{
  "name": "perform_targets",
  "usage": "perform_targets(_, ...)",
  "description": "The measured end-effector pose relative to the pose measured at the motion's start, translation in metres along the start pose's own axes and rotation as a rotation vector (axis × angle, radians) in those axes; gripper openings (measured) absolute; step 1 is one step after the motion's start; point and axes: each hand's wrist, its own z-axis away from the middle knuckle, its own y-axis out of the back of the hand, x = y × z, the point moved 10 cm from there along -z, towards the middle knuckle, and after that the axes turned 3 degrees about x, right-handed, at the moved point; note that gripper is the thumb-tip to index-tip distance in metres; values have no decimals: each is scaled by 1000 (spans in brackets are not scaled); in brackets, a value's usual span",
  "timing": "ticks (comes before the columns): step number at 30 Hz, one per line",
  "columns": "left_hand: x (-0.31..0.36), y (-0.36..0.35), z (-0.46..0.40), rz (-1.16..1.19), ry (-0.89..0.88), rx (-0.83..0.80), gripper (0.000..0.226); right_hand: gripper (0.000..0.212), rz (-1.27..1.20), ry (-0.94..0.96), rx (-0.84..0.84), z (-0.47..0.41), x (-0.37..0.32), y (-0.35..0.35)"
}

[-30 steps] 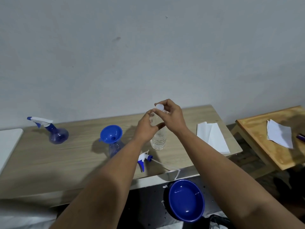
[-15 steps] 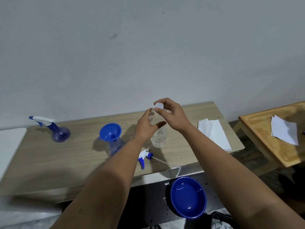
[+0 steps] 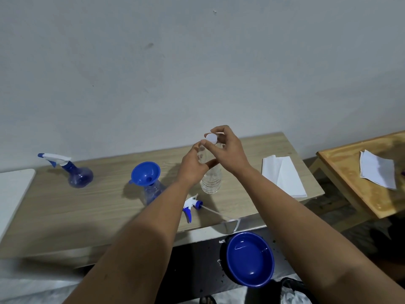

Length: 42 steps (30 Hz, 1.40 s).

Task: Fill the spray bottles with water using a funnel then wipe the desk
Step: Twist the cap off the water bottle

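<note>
From the head view, a clear water bottle (image 3: 210,181) stands upright on the wooden tabletop (image 3: 105,207). The left hand (image 3: 194,166) is wrapped around its upper part, and the right hand (image 3: 225,150) pinches the white cap (image 3: 211,138) at its top. To the left, a blue funnel (image 3: 145,173) sits in an open spray bottle (image 3: 153,191); its detached sprayer head (image 3: 192,205) lies near the front edge. A second spray bottle (image 3: 75,172) stands far left.
</note>
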Motion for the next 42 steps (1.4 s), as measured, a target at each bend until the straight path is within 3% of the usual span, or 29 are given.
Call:
perform_targets(13,3,1,-2,-37,-4,-3,87,18,10,66,-111,-9,-9,3)
perform_targets(19,3,0,-5,-15,6,-4,87,27,111,24,-220,-24,-11,7)
perform_targets(26,1,0,-5,0,23,-11,91,36,596,405,-378,-29,-55,-1)
perform_targets(28,1,0,-6,-2,23,-15,90,39,569,443,-332,-30,-58,3)
perform_targets(32,-2,2,-8,-10,24,2,93,37,236,196,0,-37,-26,46)
perform_targets(35,-5,1,-8,14,33,-3,97,33,249,-91,148,-18,44,66)
perform_targets(39,-7,1,-7,37,31,-8,91,41,479,-434,-71,41,157,48)
perform_targets(42,-9,1,-9,44,40,-14,93,35,601,-506,-187,76,201,34)
